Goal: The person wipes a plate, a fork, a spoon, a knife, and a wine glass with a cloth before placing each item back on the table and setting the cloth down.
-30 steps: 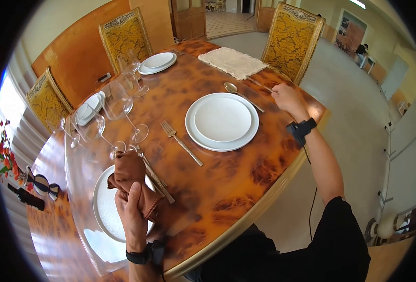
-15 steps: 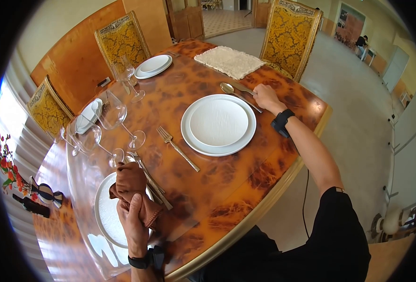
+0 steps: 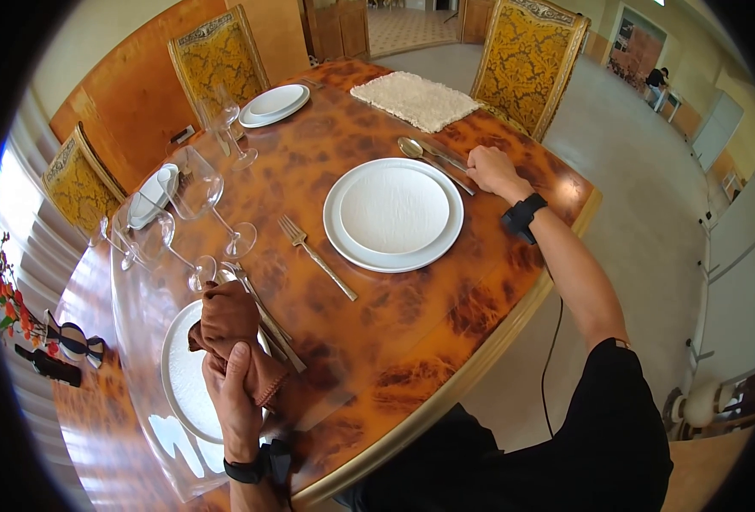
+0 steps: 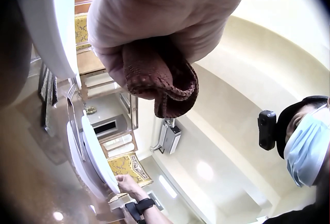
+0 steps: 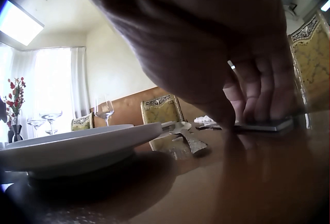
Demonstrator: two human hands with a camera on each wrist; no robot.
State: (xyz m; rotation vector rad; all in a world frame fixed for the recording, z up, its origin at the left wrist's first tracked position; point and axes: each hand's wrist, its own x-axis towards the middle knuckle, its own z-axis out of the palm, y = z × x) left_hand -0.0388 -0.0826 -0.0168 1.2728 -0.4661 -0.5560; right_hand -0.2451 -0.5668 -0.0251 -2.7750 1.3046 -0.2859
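Two hands are engaged; a soft brown napkin (image 3: 232,328), likely light and limp, is clenched by the left hand (image 3: 234,392); a knife handle (image 5: 263,126), seemingly stiff and slippery, is pressed by the right hand's (image 3: 492,171) curled fingertips (image 5: 252,97).

1. My left hand (image 3: 234,394) covers the lower part of the brown napkin (image 3: 228,322).
2. My right hand (image 3: 494,172) hides the knife (image 3: 442,155) handle's end.
3. In the right wrist view, my fingers (image 5: 256,91) are blurred.
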